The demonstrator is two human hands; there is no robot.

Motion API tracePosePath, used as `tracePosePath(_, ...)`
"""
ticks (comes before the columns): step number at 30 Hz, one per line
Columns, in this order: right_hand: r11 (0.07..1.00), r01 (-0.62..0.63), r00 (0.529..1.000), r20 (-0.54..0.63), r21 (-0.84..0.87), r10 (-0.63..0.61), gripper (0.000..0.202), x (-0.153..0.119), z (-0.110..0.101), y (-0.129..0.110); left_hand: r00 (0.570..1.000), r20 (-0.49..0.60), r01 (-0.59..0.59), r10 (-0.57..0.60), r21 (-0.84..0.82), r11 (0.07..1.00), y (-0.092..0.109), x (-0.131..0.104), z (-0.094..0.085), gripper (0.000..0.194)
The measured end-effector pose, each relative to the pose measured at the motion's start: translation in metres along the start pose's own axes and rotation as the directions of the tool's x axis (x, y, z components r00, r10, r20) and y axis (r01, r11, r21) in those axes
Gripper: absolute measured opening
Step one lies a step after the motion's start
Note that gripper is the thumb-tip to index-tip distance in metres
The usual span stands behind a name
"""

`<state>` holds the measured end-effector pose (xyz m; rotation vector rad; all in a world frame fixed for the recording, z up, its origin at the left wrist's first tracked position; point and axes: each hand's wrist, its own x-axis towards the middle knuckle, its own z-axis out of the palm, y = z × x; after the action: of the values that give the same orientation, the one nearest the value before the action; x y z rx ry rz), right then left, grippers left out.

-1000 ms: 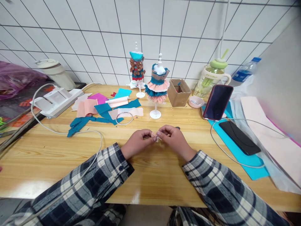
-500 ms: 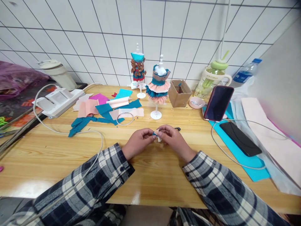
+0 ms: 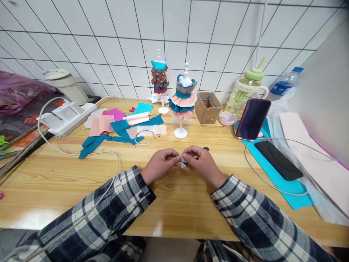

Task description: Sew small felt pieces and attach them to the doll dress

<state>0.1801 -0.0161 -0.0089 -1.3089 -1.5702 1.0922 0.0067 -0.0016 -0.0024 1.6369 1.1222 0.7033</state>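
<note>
Just below the centre of the frame, the left hand [image 3: 159, 165] and right hand [image 3: 203, 165] meet over the bench [image 3: 169, 214], thumbs and fingers pinched nearly closed on one small piece of pink and blue paper [image 3: 183, 165]. Its lower edge pokes out beneath the fingertips; the rest is hidden.

Above the hands, right of centre, a small dress form [image 3: 183, 100] stands upright in a ruffled pink and blue dress. A second form [image 3: 159, 78] stands behind it to the left. Left of centre lie paper scraps [image 3: 101, 124] with a metal ring [image 3: 144, 137] on top. A cardboard box [image 3: 207, 111] and a pink dish [image 3: 228, 118] sit right of the nearer form.
</note>
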Motion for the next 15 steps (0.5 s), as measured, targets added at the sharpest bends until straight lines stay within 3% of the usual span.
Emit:
tracePosePath(10, 0.99, -0.11, 0.993, 0.045, 0.092, 0.106, 0.028, 0.0016, -0.0016, 0.0016, 1.0, -0.021, 0.011, -0.012, -0.022, 1.0, 0.0022, -0.0001, -0.0003, 0.031)
tracePosePath(15, 0.998, -0.055, 0.998, 0.039, 0.004, 0.054, 0.019, 0.0029, -0.0018, 0.0056, 0.997, -0.077, 0.009, -0.014, -0.061, 0.998, 0.0018, 0.0, -0.0024, 0.032)
